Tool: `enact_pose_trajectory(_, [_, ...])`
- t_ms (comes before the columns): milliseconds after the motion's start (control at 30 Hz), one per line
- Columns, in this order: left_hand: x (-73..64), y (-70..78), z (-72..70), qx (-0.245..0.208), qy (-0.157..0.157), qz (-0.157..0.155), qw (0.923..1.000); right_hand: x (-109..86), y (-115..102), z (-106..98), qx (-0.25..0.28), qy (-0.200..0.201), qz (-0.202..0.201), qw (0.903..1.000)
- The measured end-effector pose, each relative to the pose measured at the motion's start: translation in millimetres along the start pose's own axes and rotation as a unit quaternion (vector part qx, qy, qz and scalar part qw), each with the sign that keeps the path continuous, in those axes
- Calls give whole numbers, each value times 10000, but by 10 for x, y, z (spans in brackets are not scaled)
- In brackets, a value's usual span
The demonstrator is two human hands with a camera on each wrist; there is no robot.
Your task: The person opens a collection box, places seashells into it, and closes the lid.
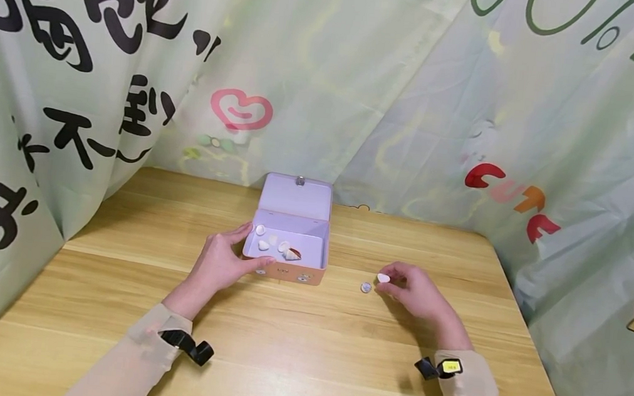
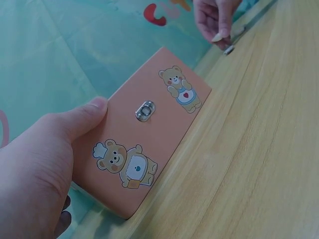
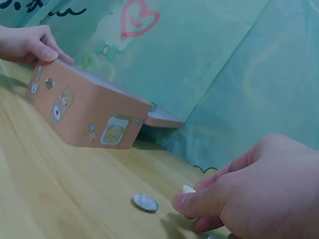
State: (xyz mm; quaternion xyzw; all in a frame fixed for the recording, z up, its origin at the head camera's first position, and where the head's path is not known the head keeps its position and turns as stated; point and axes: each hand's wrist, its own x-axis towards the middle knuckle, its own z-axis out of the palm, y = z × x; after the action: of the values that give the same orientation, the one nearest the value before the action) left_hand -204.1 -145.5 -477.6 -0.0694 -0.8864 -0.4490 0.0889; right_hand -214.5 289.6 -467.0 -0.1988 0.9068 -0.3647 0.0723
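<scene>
A small hinged tin box (image 1: pixel 282 272) stands on the table with its lid (image 1: pixel 296 197) swung back. Its outside is orange with bear pictures and a metal catch (image 2: pixel 145 111); the inside is lilac. Several seashells (image 1: pixel 283 246) lie in it, one striped reddish brown (image 1: pixel 292 254). My left hand (image 1: pixel 222 259) grips the box's left end, thumb on the front edge. To the right of the box, my right hand (image 1: pixel 412 289) pinches a small white shell (image 1: pixel 383 278) between thumb and fingers. A greyish ribbed shell (image 3: pixel 145 202) lies on the table just left of that hand.
The wooden table (image 1: pixel 304 348) has its right edge beyond my right hand. Printed fabric curtains (image 1: pixel 317 66) hang behind it and on both sides, close behind the lid. Black straps (image 1: pixel 188 345) with devices sit on both wrists.
</scene>
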Motion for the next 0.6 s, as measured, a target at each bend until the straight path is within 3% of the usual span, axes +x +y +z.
enact_pose_trajectory(600, [4, -1, 0, 12, 19, -19, 10000, 151, -265, -69, -34, 291, -197, 9994])
